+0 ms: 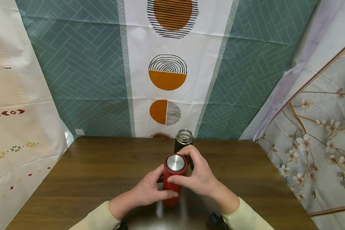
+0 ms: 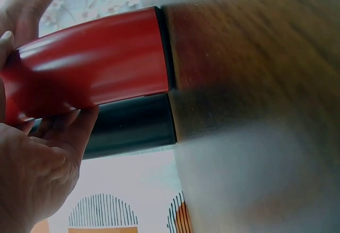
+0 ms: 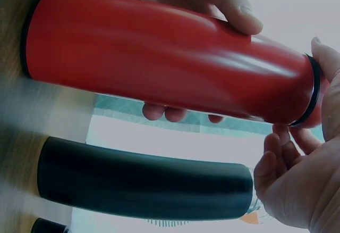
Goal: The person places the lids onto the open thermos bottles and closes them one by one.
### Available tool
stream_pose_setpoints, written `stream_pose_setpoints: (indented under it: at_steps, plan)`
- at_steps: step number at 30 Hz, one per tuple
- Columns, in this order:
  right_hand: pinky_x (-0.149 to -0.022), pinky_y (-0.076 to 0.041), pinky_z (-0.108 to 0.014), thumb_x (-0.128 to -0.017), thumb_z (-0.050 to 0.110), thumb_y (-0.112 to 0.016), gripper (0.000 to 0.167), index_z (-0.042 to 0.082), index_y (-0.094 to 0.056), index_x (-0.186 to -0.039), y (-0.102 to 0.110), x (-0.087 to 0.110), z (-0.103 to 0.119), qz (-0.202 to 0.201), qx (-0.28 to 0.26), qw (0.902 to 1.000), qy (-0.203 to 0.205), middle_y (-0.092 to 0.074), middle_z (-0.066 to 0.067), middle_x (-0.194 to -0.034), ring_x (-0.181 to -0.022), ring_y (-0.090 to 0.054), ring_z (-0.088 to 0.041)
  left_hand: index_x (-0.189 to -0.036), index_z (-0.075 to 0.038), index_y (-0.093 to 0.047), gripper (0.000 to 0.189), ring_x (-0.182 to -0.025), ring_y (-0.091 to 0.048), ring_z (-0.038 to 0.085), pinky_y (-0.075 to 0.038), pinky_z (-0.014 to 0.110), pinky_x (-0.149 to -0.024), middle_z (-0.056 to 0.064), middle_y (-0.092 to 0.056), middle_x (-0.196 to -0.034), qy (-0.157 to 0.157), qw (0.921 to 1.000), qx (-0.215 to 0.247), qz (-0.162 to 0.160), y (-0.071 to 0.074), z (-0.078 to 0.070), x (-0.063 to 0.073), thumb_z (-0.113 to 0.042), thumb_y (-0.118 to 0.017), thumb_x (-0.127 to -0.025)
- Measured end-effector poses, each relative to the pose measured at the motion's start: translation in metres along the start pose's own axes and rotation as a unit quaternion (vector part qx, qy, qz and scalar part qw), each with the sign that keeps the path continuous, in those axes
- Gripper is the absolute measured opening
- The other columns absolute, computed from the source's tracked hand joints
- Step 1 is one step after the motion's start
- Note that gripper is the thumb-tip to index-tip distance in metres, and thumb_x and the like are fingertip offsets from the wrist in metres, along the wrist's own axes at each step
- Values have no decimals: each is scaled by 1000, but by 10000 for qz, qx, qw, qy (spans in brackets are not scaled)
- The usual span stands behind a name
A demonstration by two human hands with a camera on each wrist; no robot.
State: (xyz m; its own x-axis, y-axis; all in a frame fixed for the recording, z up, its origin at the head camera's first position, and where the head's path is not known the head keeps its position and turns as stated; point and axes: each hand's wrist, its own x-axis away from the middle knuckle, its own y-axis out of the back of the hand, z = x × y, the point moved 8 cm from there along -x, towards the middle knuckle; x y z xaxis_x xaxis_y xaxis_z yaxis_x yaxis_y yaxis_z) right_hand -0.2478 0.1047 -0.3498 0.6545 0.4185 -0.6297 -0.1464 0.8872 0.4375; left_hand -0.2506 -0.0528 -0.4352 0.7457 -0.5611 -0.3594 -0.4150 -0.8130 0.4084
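A red thermos [image 1: 170, 202] stands upright on the table. My left hand [image 1: 149, 188] grips its body, with the thumb across the near side and fingers behind. At the top, my right hand [image 1: 199, 175] holds the lid [image 1: 175, 163], a red-rimmed cap with a silver disc, between thumb and fingers. A black band [image 3: 314, 90] marks the seam under the lid in the right wrist view. Just behind stands a black thermos [image 3: 143, 180], uncovered, its steel mouth [image 1: 185, 136] showing.
Beside the black thermos's base lies a small black cap [image 3: 49, 226], partly cut off in the right wrist view. The brown wooden table [image 1: 109, 159] ends at a patterned cloth [image 1: 89, 80] behind; a floral cloth [image 1: 319, 153] hangs on the right.
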Motion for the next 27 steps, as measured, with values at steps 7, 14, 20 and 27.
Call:
stream_pose_setpoints:
  at_steps: [7,14,20,27]
  plan:
    - [-88,-59,-36,-80,21,-102,75,15,-60,-142,-1,0,-1,205,-5,9998,-6,-63,-1,-129,-110,-64,-21,-154,-37,-54,68,-127,-68,18,-56,47,-109,-9,-68,-143,68,10000,36,49,0,2,0,-34,-90,-96]
    - [-107,-52,-38,-92,15,-88,77,14,-55,-161,1,0,0,684,-315,9966,322,-58,-6,-144,-131,-56,-25,-153,-37,-54,68,-128,-68,18,-56,47,-110,-10,-68,-142,105,9999,60,63,-1,1,0,-33,-90,-96]
    - [-108,-52,-40,-94,13,-84,69,15,-60,-159,1,0,2,801,-339,9952,449,-59,-5,-144,-134,-54,-27,-153,-37,-54,67,-128,-68,18,-56,48,-110,-10,-69,-142,177,9998,100,73,0,2,1,-34,-90,-96]
    - [-102,-54,-38,-90,19,-92,64,20,-66,-149,4,-3,1,650,-235,9972,274,-64,0,-138,-128,-59,-24,-154,-36,-54,68,-127,-68,18,-56,47,-110,-9,-68,-142,107,9999,88,76,0,2,1,-33,-90,-96]
